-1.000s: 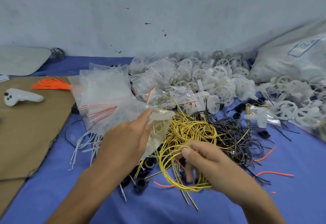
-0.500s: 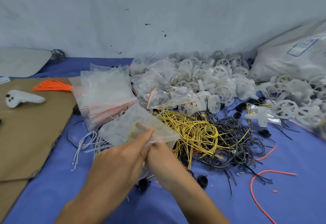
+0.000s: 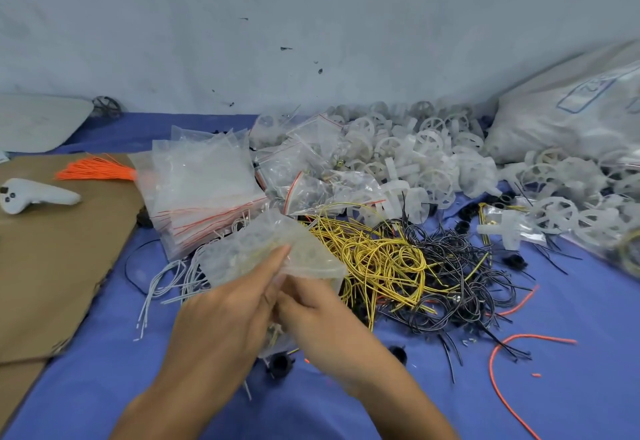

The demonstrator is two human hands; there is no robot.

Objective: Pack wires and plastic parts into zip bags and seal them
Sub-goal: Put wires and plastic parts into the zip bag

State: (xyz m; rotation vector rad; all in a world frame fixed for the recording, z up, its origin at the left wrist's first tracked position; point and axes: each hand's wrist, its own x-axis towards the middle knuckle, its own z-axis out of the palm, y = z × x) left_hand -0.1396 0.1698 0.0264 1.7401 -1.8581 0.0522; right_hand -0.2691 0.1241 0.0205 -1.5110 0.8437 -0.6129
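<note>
Pale grey wall (image 3: 311,24) at the back; blue cloth (image 3: 104,387) covers the work surface. All positions are noted against the yellow wires (image 3: 381,256), a loose tangle near the middle. Far left of the yellow wires: a brown cardboard sheet (image 3: 52,266) with a white controller (image 3: 31,194) lying on it and a bundle of orange wires (image 3: 97,169) at its rear edge. Nearer, left and slightly behind: a stack of empty bags (image 3: 204,190) with red seal strips. In front of that stack, a few white wires (image 3: 166,280) lie on the cloth. Just left of and in front of the yellow wires, the left hand (image 3: 225,318) pinches a clear zip bag (image 3: 263,252), thumb on top, held above the cloth. The right hand (image 3: 318,315) meets the bag from below. Its fingertips are hidden by film and blur, so I cannot tell its grip. A black plastic part (image 3: 278,363) sits beneath the hands. Touching the right side of the yellow wires: black wires (image 3: 460,266), partly interlaced. Behind: a heap of white plastic wheels (image 3: 426,155). Far right rear: a large filled sack (image 3: 571,117). Right front: one loose orange wire (image 3: 498,363) curls on the cloth.
</note>
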